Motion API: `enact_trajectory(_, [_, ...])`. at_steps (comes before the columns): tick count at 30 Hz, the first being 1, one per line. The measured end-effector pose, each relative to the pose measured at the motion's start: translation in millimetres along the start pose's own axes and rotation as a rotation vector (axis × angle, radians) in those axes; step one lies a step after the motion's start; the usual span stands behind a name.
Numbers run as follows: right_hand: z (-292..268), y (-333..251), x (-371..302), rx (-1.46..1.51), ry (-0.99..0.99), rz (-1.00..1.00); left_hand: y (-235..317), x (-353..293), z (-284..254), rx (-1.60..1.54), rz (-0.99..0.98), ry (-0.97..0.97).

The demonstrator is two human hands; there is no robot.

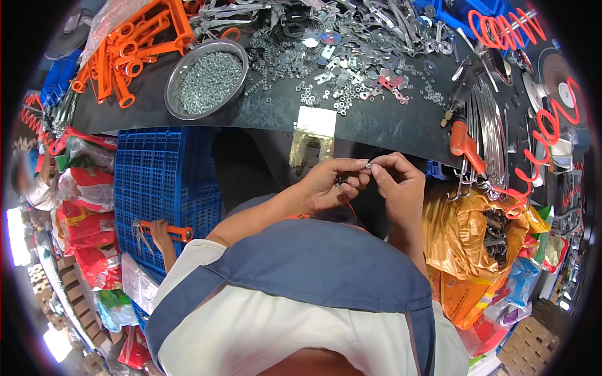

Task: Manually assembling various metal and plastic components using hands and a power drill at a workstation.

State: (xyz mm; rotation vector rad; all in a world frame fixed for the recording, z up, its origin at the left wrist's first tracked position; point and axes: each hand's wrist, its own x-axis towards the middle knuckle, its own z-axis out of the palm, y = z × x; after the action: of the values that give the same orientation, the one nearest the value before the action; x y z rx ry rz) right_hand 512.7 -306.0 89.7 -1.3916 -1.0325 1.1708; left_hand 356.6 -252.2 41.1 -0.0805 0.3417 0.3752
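Note:
Above my lap, just off the table's front edge, my two hands meet fingertip to fingertip. A small shiny metal piece (369, 166), about as big as the loose nuts, is pinched between them; its exact kind is too small to make out. My left hand (327, 186) is closed, thumb and forefinger on the piece, with something small and dark tucked in its curled fingers. My right hand (404, 185) pinches the same piece from the other side. Nearest to them is a metal block fixture (315, 122) at the table edge. Loose nuts (345, 94) lie scattered beyond it.
A steel bowl (175, 100) of small metal parts and orange frames (128, 53) occupy the table's left. At right are an orange-handled tool (459, 138), metal rods and a red coiled hose (545, 135). Blue crates (150, 169) stand left; another person's hand (162, 237) is beside them.

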Motion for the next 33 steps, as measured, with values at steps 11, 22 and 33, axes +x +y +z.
enact_trajectory(11, [10, -5, 3, 0.086, -0.025, 0.021, 4, -3, 2, -0.081, -0.016, 0.018])
enact_trajectory(22, [13, -3, 6, 0.08, -0.01, 0.006, 7, -12, 14, -0.032, 0.109, 0.117])
enact_trajectory(33, [-19, 9, -1, -0.025, 0.073, -0.033, 218, -128, 7, 1.604, 1.675, 1.266])
